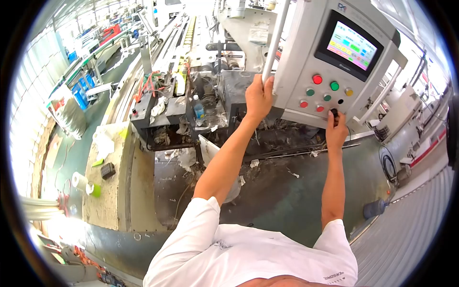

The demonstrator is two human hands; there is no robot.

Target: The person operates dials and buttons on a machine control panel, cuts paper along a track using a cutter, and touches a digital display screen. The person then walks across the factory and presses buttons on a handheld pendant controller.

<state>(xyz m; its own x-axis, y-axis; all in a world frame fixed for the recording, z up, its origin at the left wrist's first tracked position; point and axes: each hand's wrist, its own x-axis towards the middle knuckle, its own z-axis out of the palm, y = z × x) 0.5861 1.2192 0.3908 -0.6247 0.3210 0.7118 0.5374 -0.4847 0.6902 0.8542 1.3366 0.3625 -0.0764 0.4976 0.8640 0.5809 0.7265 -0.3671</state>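
My left hand (259, 98) is closed around a white vertical bar (276, 45) on the left side of a grey control panel (299, 62). My right hand (337, 131) pinches a black knob (333, 112) at the panel's lower edge. Above that knob sit red, green and yellow round buttons, among them a large red button (317, 79) and a large green button (334, 85). A lit touchscreen (352, 45) with coloured fields fills the upper part of the panel.
Left of me stands a worn bench (107, 203) with tape rolls and a dark block (108, 171). Machine parts with a plastic bottle (198, 107) lie ahead. Paper scraps litter the dark floor. A blue water jug (374, 209) and coiled black cable (387, 165) are at right.
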